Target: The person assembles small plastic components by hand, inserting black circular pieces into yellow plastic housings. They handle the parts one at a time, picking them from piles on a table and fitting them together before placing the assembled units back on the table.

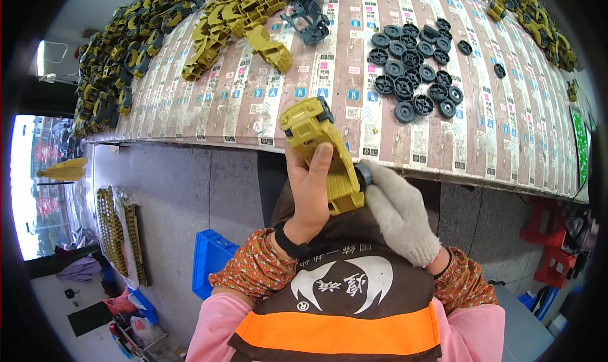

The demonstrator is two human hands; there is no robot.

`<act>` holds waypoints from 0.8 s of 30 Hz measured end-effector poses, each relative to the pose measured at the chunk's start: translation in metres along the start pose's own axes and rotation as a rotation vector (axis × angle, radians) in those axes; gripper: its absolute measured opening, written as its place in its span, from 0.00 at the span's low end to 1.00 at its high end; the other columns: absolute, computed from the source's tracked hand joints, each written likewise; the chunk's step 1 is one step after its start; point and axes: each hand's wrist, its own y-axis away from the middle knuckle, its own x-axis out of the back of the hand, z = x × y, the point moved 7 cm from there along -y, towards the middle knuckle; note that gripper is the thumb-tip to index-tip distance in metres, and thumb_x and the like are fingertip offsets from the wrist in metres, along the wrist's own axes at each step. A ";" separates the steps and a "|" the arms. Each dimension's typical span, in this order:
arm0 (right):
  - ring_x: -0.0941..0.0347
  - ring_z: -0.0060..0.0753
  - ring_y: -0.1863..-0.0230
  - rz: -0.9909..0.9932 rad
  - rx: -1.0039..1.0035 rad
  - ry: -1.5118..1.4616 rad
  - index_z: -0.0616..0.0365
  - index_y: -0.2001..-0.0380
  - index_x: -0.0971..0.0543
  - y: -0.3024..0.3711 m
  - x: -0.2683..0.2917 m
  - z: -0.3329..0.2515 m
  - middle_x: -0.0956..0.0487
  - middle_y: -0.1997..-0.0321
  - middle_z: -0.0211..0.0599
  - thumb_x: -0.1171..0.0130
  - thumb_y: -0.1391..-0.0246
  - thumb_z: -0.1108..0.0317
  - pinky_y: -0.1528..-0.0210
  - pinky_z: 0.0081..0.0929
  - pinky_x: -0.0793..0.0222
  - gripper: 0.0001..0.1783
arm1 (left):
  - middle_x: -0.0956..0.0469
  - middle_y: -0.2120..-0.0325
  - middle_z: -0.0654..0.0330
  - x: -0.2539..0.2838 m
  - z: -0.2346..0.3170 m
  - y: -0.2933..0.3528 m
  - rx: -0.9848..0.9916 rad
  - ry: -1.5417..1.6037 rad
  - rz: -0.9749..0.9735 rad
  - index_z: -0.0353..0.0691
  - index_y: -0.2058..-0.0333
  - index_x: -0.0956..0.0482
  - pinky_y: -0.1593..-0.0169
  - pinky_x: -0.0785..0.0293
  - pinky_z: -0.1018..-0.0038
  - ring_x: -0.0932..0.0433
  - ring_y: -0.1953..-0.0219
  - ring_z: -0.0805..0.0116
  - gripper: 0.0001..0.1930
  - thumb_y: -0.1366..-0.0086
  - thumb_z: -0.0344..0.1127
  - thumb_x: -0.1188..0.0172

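Observation:
My bare left hand (307, 194) is wrapped around a mustard-yellow plastic toy truck body (316, 131), its thumb lying along the side. The body is held at the table's front edge, with dark parts at its far end. My right hand (402, 213), in a whitish knit glove, pinches a black toy wheel (363, 176) against the right side of the body's near end. The glove hides part of the wheel, so I cannot tell whether it is seated. Several loose black wheels (413, 59) lie in a cluster beyond my hands.
On the paper-covered table (253, 112) lie yellow truck bodies (244, 13) and dark grey frames (308, 21). Heaps of yellow-and-black toys (120, 64) line the left and far right. A blue crate (212, 260) stands on the floor at left, red stools (550, 235) at right.

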 end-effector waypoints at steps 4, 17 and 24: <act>0.21 0.65 0.56 -0.036 0.178 0.218 0.70 0.38 0.28 -0.003 -0.005 -0.022 0.20 0.57 0.59 0.45 0.50 0.79 0.54 0.51 0.22 0.32 | 0.24 0.45 0.62 -0.001 0.002 0.007 -0.066 -0.025 0.025 0.39 0.32 0.39 0.41 0.23 0.70 0.23 0.47 0.72 0.31 0.28 0.26 0.35; 0.18 0.61 0.50 -0.312 -0.089 0.250 0.61 0.29 0.36 -0.032 -0.017 -0.027 0.21 0.45 0.60 0.31 0.50 0.58 0.48 0.48 0.21 0.47 | 0.30 0.41 0.56 -0.010 0.022 0.006 -0.198 -0.123 -0.013 0.37 0.33 0.45 0.36 0.28 0.65 0.26 0.41 0.68 0.33 0.28 0.29 0.34; 0.20 0.28 0.59 -0.341 -0.496 -0.259 0.64 0.43 0.24 -0.097 0.016 -0.009 0.17 0.57 0.40 0.29 0.44 0.52 0.58 0.29 0.20 0.33 | 0.35 0.32 0.55 -0.011 0.024 -0.042 0.085 -0.027 -0.245 0.46 0.24 0.50 0.32 0.33 0.65 0.32 0.33 0.66 0.33 0.19 0.41 0.44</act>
